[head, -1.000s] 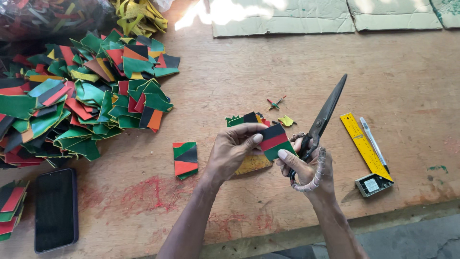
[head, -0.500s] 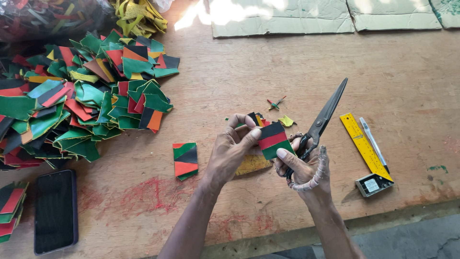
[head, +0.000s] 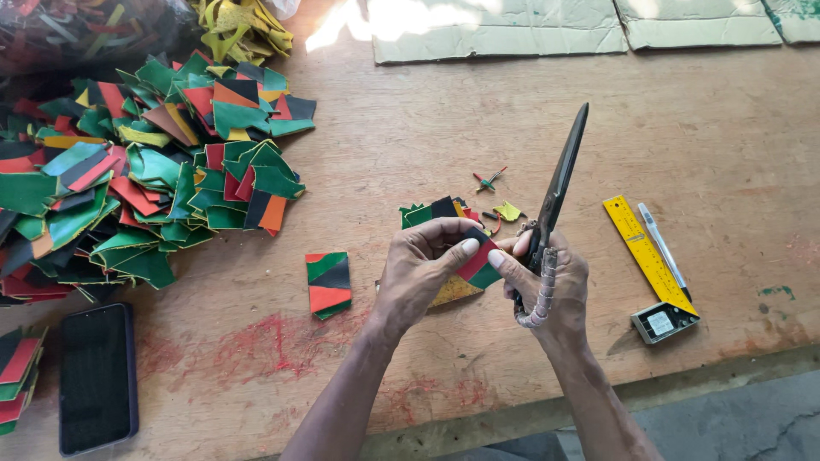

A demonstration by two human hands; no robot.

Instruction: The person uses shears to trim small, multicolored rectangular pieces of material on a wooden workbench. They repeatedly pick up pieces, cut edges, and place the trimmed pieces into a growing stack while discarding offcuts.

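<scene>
My left hand (head: 420, 271) pinches a small red, black and green patch (head: 477, 260) between thumb and fingers over the wooden table (head: 444, 137). My right hand (head: 547, 286) grips dark scissors (head: 557, 188) by a wrapped handle, blades closed and pointing up and away; its fingertips also touch the patch. A few more striped patches (head: 431, 212) lie under and behind my left hand. One finished striped patch (head: 329, 283) lies alone to the left of my hands.
A large heap of coloured patches (head: 145, 179) fills the left side. A black phone (head: 96, 377) lies at the near left beside a small stack (head: 17, 369). A yellow square ruler (head: 649, 266) and pen (head: 662, 248) sit right; small offcuts (head: 495, 196) and cardboard sheets (head: 504, 34) lie beyond.
The scissors have swung upright and closer to the patch. Both hands have drawn together, and my right fingertips now touch the patch that my left hand holds.
</scene>
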